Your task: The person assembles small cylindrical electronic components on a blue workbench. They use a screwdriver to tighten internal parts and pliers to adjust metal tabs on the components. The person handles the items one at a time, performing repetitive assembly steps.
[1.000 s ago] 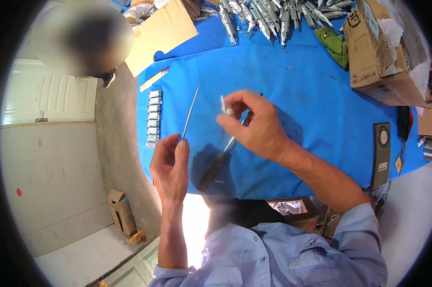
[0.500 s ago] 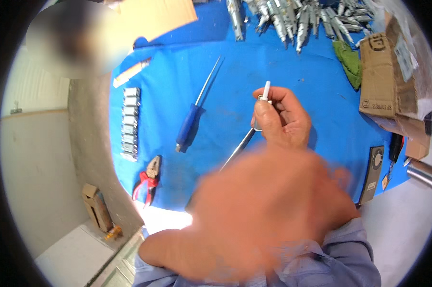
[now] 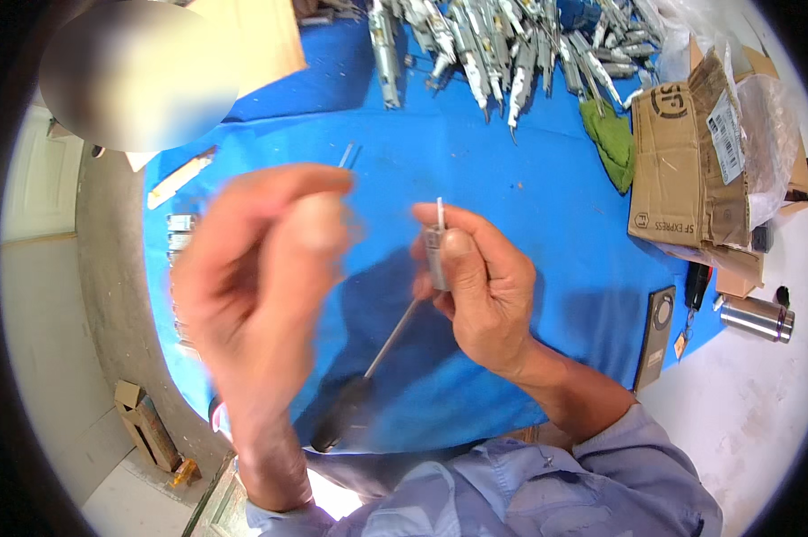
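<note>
My right hand (image 3: 493, 291) pinches a small grey metal part (image 3: 436, 259) between thumb and fingers; a thin white pin stands up from its top. Further left, my left hand (image 3: 270, 268) is raised above the table with bent fingers, smeared by motion, so whether it holds anything is unclear. Below the metal part, a screwdriver with a black handle (image 3: 341, 413) points its steel shaft up toward my right hand. Only the shaft tip of a blue-handled screwdriver (image 3: 348, 155) shows behind my left hand. A row of small silvery pieces (image 3: 181, 228) is partly covered by that hand.
Many grey metal parts (image 3: 476, 54) are heaped at the back of the blue-covered table (image 3: 556, 242). To the right are a green cloth (image 3: 608, 143), an open cardboard box (image 3: 681, 161), a dark flat rectangular device (image 3: 656, 336) and a steel cylinder (image 3: 757, 319).
My left hand has swung from the near middle to the left and up, now covering the blue-handled screwdriver. The right hand still holds the metal part. The whole view has shifted.
</note>
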A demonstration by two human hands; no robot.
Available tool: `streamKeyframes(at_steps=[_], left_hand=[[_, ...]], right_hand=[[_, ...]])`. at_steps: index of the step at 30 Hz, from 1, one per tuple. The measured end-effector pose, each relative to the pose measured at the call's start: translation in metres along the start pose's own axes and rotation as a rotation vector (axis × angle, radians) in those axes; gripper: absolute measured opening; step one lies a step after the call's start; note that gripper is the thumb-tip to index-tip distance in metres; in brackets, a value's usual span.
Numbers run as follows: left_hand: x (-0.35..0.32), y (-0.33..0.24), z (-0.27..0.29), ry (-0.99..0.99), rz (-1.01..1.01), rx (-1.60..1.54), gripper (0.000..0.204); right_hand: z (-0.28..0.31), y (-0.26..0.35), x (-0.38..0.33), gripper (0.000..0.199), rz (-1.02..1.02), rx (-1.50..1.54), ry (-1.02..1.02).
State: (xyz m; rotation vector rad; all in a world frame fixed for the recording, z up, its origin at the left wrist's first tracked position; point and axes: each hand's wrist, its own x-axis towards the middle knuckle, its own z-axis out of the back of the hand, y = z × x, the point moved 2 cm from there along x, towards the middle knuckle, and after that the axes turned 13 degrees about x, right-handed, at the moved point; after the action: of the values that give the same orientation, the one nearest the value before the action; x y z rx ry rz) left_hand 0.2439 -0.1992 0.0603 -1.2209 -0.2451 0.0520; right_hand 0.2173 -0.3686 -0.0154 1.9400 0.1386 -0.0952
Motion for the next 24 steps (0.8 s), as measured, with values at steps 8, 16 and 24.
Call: streamKeyframes(at_steps=[8,16,24], left_hand=[[-0.01,0.034,-0.019,0.374,0.05,-0.049,0.023],[-0.002,0.055,-0.006,0.473,0.185,-0.278,0.018],[-0.003,0.052,0.003,0.363,0.196,-0.35,0.014]], right_hand=[[-0.004,0.001,0.001,0.038,0.097,-0.024,0.107],[-0.013,0.008,0.001,0.034,0.125,-0.05,0.2],[-0.01,-0.001,-0.001,0.032,0.17,-0.066,0.234]])
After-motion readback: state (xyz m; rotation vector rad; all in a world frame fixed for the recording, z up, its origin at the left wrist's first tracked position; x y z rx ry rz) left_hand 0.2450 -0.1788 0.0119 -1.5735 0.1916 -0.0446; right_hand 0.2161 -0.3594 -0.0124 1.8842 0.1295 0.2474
